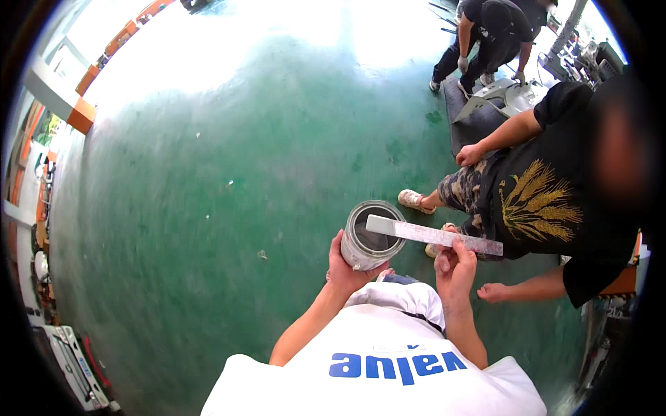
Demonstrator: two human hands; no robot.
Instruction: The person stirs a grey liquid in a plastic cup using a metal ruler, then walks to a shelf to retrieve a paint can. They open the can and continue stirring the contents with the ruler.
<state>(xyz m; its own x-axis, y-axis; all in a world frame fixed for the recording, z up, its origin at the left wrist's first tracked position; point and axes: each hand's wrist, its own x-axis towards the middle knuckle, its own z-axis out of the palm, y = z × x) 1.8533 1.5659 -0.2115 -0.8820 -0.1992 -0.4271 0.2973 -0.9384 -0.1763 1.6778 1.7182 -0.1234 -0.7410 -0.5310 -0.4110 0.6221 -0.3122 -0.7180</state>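
An open round metal can (355, 251) with grey contents inside is held up in front of me. My left hand (344, 272) is wrapped round its lower left side. Between the fingers and thumb of my right hand (456, 267) is a long flat stirring stick (444, 236), whitish and smeared with pinkish marks. Its pale grey-coated end lies over the can's mouth, at the right part of the opening. Whether the tip touches the can's rim cannot be told.
Close on my right stands a person in a black shirt (548, 201). Farther off at the upper right, another person (485, 28) bends over white panels (510, 97) on a dark mat (463, 114). Green floor (180, 229) stretches ahead and left. Shelving lines the left; a white panel-like object (76, 367) lies lower left.
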